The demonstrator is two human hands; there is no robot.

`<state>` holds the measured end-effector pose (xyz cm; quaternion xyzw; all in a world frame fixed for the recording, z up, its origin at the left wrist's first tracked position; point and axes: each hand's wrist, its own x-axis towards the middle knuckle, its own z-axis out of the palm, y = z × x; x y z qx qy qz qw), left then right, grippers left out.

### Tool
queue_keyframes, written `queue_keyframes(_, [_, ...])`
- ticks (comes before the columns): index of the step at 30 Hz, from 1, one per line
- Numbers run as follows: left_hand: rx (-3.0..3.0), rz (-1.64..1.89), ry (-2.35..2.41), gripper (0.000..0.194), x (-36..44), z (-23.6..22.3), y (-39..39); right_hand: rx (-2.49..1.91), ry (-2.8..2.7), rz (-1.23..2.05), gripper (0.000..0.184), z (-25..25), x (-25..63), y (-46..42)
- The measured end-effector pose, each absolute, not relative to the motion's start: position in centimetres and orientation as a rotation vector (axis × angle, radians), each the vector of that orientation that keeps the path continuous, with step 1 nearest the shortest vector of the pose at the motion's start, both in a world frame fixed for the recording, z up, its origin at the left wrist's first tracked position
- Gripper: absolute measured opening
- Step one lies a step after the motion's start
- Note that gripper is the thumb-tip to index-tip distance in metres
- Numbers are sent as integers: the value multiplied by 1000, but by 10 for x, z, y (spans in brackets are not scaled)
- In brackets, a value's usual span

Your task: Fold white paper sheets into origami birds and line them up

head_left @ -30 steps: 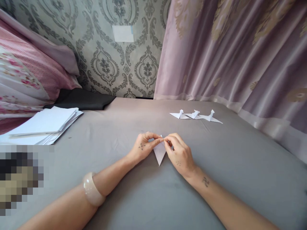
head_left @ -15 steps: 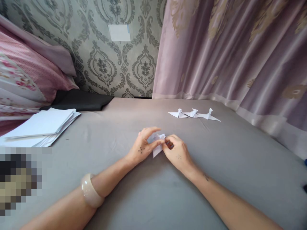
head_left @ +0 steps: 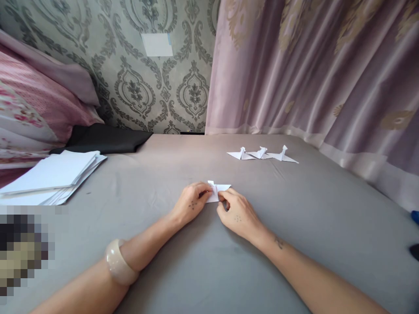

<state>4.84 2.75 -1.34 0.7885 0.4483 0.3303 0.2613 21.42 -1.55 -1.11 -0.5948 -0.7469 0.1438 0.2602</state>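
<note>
Folded paper [head_left: 215, 191] nearer the wearer than the paper birds [head_left: 262, 153]. Left hand [head_left: 190, 203] pinches its left side; right hand [head_left: 240, 214] curls against its right, grip unclear. Looks like fold-shaping; next crease calls for steady, light fingertips.

Table [head_left: 183, 261]: paper stack [head_left: 49, 176] at left edge, just before folded cloth [head_left: 104, 138] at far-left corner. Three folded papers [head_left: 262, 153] in a row near far edge, right of centre. Curtain [head_left: 278, 65] behind them.
</note>
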Motion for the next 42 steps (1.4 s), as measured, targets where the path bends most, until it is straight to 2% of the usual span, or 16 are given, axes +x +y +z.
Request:
queue_keyframes(5, [2251, 840, 1123, 28, 46, -20, 32, -1609, -2062, 400, 23, -10, 213, -16])
queue_keyframes(11, [2288, 732, 1270, 33, 46, -25, 33, -1654, -2142, 259, 26, -13, 210, -18])
queue_keyframes(25, [2055, 888, 1227, 51, 43, -31, 46, -1700, -2148, 215, 24, -13, 207, -14])
queue_keyframes(35, [1925, 1021, 1429, 40, 43, -40, 48, -1814, -2217, 183, 28, -6, 204, -2])
queue_keyframes(42, [1926, 1021, 1518, 32, 37, -41, 54, -1956, -2159, 178, 31, -1, 199, 60])
